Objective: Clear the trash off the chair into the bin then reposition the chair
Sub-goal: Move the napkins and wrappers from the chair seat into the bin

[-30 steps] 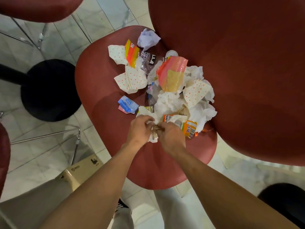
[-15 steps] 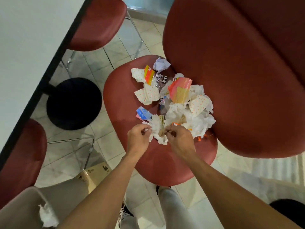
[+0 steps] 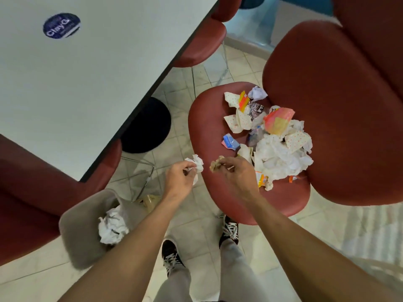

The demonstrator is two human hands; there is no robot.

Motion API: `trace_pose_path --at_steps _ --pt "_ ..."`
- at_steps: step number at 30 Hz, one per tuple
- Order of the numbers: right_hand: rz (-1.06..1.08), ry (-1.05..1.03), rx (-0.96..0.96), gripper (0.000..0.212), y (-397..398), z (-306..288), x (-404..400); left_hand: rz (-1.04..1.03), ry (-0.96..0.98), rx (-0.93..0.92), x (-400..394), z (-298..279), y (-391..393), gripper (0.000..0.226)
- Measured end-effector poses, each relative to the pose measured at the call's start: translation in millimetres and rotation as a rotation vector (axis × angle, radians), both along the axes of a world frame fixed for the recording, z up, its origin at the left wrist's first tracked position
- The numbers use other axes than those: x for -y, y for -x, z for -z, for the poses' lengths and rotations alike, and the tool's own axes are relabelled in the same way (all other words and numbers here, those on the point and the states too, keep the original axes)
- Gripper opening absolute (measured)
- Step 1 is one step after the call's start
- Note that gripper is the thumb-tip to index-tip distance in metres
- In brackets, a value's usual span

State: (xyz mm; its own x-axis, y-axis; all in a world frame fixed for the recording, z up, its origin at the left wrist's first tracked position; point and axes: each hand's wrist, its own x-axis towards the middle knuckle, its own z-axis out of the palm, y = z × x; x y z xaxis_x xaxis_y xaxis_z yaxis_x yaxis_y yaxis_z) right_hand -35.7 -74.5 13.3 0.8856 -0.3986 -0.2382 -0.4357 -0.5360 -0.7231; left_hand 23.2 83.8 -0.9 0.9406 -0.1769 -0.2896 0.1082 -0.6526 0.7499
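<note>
Two hands are loaded: your left hand (image 3: pixel 178 178) pinches a crumpled white tissue (image 3: pixel 197 164) just off the left edge of the red chair seat (image 3: pixel 205 127), over the tiled floor (image 3: pixel 196 214), and your right hand (image 3: pixel 236 175) grips a small brownish paper wad (image 3: pixel 217 164) above the seat's front part. Both sets of fingers are curled round what they hold.

Most of the trash remains on the seat: a big heap of white crumpled napkins (image 3: pixel 281 158) lies against the chair back (image 3: pixel 338 105), with polka-dot paper pieces (image 3: pixel 238 122), an orange-pink plastic bag (image 3: pixel 279 119), a blue sachet (image 3: pixel 230 142) and an orange snack wrapper (image 3: pixel 262 179) around it.

The grey bin (image 3: pixel 80 227) stands on the floor to your lower left, beside the white bench (image 3: pixel 87 73), well apart from the seat; one white crumpled paper ball (image 3: pixel 111 227) lies inside it. A brownish scrap (image 3: pixel 149 200) lies on the floor just past the bin. Your black laced shoes (image 3: pixel 172 256) stand between bin and chair.
</note>
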Motion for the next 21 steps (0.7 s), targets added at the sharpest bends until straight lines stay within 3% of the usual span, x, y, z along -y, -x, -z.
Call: trace_pose_path --at_steps 4,13,21 --pt "-0.036 -0.004 0.002 0.015 -0.5 -2.0 -46.4 -0.068 -0.005 0.004 -58.7 0.6 13.7 0.009" --pt "-0.339 -0.007 -0.057 0.013 -7.7 0.2 -187.0 -0.324 -0.105 -0.086 -215.4 11.6 53.3 0.012" --pt "-0.496 0.002 -0.122 0.015 -10.5 -1.7 -289.0 -0.509 -0.081 -0.087 -301.8 18.1 77.4 0.012"
